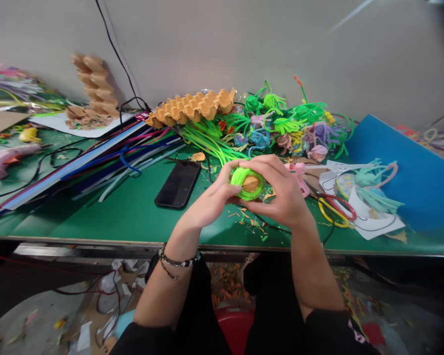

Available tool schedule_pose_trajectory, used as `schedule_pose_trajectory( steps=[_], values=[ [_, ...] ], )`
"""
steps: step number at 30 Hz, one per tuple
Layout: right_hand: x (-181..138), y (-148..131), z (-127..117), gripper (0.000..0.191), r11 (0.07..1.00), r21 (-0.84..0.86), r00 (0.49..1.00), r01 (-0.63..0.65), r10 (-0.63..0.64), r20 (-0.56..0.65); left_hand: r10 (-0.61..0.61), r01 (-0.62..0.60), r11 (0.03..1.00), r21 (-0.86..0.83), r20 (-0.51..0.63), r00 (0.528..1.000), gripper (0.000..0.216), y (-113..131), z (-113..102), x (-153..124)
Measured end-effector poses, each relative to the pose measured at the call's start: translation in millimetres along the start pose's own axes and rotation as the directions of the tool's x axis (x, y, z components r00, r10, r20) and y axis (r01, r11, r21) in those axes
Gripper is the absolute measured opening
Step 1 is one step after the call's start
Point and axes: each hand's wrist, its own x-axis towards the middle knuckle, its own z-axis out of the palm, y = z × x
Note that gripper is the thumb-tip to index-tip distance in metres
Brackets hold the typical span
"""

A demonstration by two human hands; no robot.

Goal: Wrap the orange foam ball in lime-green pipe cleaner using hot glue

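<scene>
Both hands hold one small craft piece (247,183) above the green table (133,217): a brown cardboard cup with a lime-green pipe cleaner wound round its rim. My left hand (212,197) grips it from the left, fingers curled, thumb on the green ring. My right hand (283,190) closes over it from the right and top. A beaded bracelet sits on my left wrist. Just behind the hands lies a heap of finished pipe-cleaner flowers (281,125) in green, purple and blue.
A black phone (178,183) lies left of my hands. Loose pipe cleaners (107,158) fan across the table's left half. Cardboard egg trays (192,106) sit at the back. A pink glue gun (301,172), scissors (336,207), paper and a blue sheet (410,182) lie right.
</scene>
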Motion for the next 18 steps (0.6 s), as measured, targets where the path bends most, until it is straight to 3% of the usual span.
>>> schedule_pose_trajectory(
  steps=[4, 8, 13, 18],
  values=[
    [-1, 1, 0, 0.052, 1.0, 0.003, 1.0, 0.015, -0.015, 0.023, 0.069, -0.068, 0.984, 0.165, -0.005, 0.998, 0.048, 3, 2, -3],
    [-1, 2, 0, 0.056, 0.999, -0.008, 0.999, 0.034, -0.034, 0.025, 0.101, -0.092, 0.971, 0.221, -0.032, 0.994, 0.05, 4, 6, -4],
    [-1, 3, 0, 0.057, 0.999, -0.034, 0.999, 0.024, -0.022, 0.038, 0.135, -0.122, 0.977, 0.178, -0.063, 0.989, 0.051, -2, 8, 0],
    [-2, 1, -4, 0.051, 1.0, 0.009, 1.0, -0.008, 0.009, -0.027, 0.058, -0.056, 0.997, 0.049, -0.027, 0.998, 0.053, -6, 6, 2]
  ],
)
